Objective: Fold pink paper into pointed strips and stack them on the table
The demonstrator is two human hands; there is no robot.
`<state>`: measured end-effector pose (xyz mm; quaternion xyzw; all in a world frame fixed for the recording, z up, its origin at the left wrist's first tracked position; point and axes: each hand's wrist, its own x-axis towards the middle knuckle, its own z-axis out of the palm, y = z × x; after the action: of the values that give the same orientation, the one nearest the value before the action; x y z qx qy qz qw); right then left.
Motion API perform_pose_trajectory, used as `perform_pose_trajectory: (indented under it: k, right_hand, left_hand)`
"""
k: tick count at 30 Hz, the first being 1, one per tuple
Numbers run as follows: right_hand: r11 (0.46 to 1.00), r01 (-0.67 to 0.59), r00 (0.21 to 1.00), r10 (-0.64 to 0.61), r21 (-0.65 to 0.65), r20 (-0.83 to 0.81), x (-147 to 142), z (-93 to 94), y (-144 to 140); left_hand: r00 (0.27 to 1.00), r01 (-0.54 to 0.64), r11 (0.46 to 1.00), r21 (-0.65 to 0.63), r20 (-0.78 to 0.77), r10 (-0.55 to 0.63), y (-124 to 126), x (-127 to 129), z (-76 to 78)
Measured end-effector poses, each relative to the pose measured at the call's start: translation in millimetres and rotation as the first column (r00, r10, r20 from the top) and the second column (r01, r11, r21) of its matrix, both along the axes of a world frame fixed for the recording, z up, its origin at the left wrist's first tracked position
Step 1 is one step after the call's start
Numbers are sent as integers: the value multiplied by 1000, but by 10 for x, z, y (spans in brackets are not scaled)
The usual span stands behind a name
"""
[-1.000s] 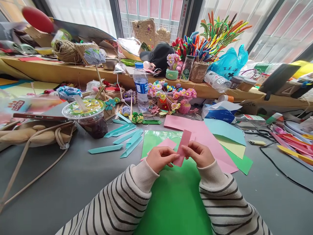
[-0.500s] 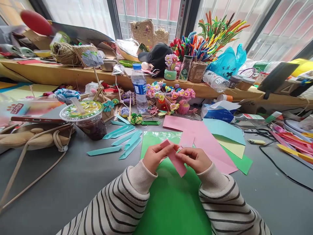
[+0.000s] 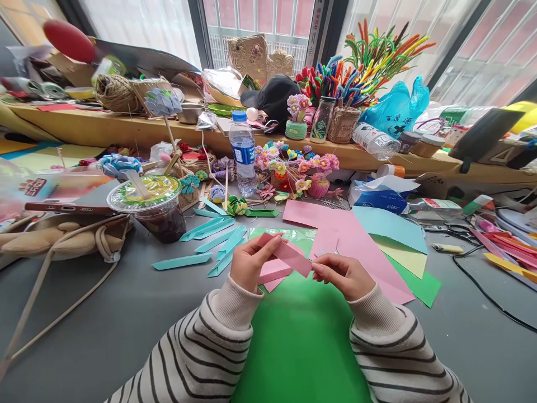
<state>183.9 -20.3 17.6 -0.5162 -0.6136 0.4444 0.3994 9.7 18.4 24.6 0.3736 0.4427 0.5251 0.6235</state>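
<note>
A strip of pink paper [image 3: 290, 256] is stretched between my two hands above a green sheet [image 3: 300, 347]. My left hand [image 3: 250, 260] pinches its left end between thumb and fingers. At the strip's lower right corner, my right hand [image 3: 342, 274] grips it with thumb and fingertips. More pink paper pieces [image 3: 273, 270] lie just under the strip, beside my left hand. A large pink sheet [image 3: 369, 252] spreads behind my right hand. Folded turquoise paper strips [image 3: 224, 240] lie to the left of my hands.
A lidded drink cup [image 3: 155, 215] stands at left and a water bottle [image 3: 243, 154] at the back. Right of the papers are scissors [image 3: 464, 232] and a black cable [image 3: 490, 296]. Crafted flowers [image 3: 293, 162] and a crowded wooden shelf [image 3: 335, 144] line the back.
My hands have moved apart. The pink strip has turned from steep to flatter, and pink pieces beneath it have come into view. The whole scene has shifted slightly right.
</note>
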Motion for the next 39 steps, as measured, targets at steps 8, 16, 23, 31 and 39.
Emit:
perform_pose_trajectory:
  k: [8,16,23,31,39]
  right_hand:
    - [969,219,975,-221,113,3,-13,-39,-1]
    - [822,25,923,-238,569,303,-323,-72,-105]
    - [936,259,964,-266,237,-3,-295,-128,-75]
    - [970,171,982,-181,172,46,-241,-183,-43]
    - [966,250,968,-247,59,-50,-279,-238,-49]
  left_hand:
    - [998,-22,1000,-19,56,23,48,-16,-54]
    - [989,140,985,-103,-23,-143,-60,69,-56]
    - [954,298,954,-23,30,-298,-67,93,20]
    - [945,327,944,50,-5,-327,-32,86,-47]
    - [965,261,965,19,7,-261,-31,76,-90]
